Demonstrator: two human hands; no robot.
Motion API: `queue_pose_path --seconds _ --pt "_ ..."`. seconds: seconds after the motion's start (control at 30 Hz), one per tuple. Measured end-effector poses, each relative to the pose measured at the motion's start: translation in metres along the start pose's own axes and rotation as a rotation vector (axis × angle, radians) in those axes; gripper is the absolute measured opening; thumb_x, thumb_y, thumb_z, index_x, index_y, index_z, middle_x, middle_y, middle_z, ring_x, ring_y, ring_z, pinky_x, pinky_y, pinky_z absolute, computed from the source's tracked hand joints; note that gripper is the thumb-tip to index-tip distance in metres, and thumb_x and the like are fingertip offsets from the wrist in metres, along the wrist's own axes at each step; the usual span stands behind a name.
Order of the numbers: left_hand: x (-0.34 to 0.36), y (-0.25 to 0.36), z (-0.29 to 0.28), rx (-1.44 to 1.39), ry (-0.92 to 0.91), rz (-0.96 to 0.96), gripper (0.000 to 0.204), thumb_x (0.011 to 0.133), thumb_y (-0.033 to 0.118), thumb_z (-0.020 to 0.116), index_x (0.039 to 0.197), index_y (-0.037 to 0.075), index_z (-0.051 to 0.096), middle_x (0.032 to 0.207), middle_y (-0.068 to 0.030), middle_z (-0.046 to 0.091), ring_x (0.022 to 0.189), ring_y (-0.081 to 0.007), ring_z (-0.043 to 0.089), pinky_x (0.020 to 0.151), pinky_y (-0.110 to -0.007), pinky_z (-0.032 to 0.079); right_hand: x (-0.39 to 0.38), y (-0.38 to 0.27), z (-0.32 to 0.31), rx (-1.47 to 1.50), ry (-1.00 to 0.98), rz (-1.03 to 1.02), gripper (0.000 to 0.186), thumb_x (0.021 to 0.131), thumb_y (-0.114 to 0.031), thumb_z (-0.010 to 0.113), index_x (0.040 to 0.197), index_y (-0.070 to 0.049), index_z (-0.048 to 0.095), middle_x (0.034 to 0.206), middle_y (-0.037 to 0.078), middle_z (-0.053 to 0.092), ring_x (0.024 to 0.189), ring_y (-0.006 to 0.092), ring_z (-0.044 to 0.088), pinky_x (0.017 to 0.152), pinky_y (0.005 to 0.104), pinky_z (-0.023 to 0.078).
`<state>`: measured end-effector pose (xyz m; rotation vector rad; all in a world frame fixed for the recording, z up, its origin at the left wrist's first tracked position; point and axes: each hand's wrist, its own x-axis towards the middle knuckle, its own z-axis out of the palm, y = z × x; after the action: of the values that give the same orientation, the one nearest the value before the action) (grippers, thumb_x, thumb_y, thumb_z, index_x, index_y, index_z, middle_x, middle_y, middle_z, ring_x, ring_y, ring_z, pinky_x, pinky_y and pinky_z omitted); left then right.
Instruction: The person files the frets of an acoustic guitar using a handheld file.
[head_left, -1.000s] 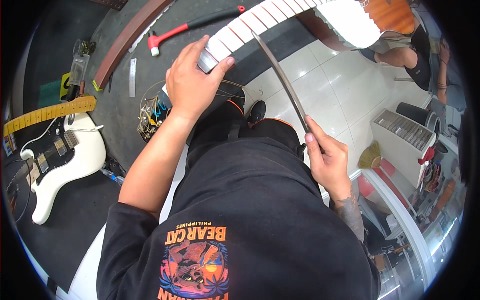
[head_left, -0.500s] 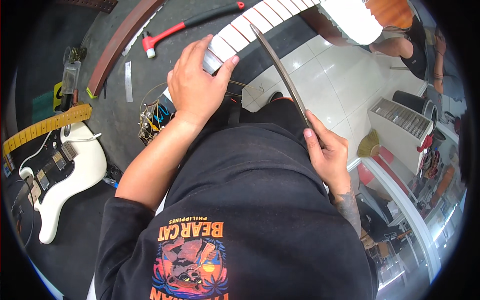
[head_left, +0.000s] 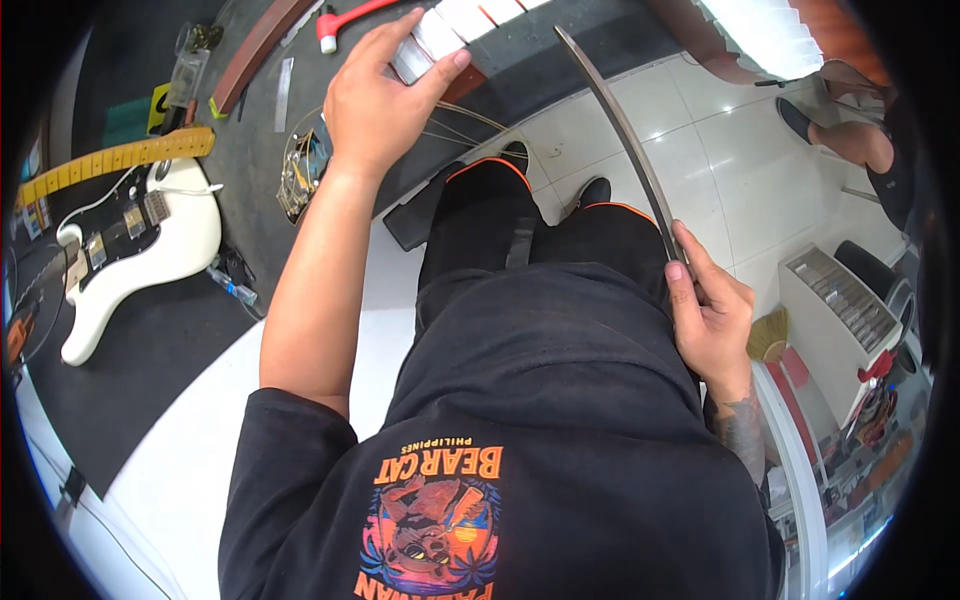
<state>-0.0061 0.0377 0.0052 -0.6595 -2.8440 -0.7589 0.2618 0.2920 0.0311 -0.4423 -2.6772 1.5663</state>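
Observation:
A guitar neck (head_left: 462,24) with its fretboard masked in white tape lies across the top edge, fret lines showing between the strips. My left hand (head_left: 378,105) grips its near end, thumb on one side and fingers on the other. In my right hand (head_left: 714,305) is a long, dark, tapered file (head_left: 630,138), pinched between thumb and fingers at its lower end. The file points up and left, its tip apart from the taped neck. Loose coiled strings (head_left: 298,178) hang around the headstock, left of my left wrist; much of the guitar is out of view.
A white guitar body (head_left: 185,240) and a loose maple neck (head_left: 110,163) lie on the dark bench mat at left. Near the top are a red mallet (head_left: 350,18) and a steel ruler (head_left: 284,95). A white drawer cabinet (head_left: 815,350) stands right. Another person's leg (head_left: 850,145) shows upper right.
The view has tilted, so the neck now sits higher and is partly cut off. The file's tip has moved farther from the taped neck. My left hand keeps its hold on the neck.

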Motion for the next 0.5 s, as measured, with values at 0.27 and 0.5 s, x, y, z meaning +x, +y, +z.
queue_pose_path --seconds 0.27,0.5 --pt "0.002 0.003 -0.001 0.073 -0.008 -0.061 0.072 0.079 0.057 0.082 0.134 0.012 0.068 0.126 -0.0142 0.071 0.116 -0.0287 0.068 0.1 -0.038 0.051 0.014 -0.012 -0.012 -0.078 -0.01 -0.134 0.039 0.095 -0.002 0.068 0.134 -0.005 0.067 0.072 0.014 0.067 0.06 0.0193 0.064 0.063 0.0305 0.053" --pt "0.021 0.005 0.004 0.076 0.097 0.222 0.068 0.076 0.053 0.084 0.128 0.012 0.071 0.122 -0.0115 0.072 0.113 -0.0311 0.068 0.094 -0.041 0.055 0.042 -0.036 0.009 -0.097 -0.035 -0.181 0.042 0.094 -0.002 0.069 0.135 -0.007 0.066 0.065 0.014 0.06 0.055 0.0273 0.061 0.057 0.0386 0.05"
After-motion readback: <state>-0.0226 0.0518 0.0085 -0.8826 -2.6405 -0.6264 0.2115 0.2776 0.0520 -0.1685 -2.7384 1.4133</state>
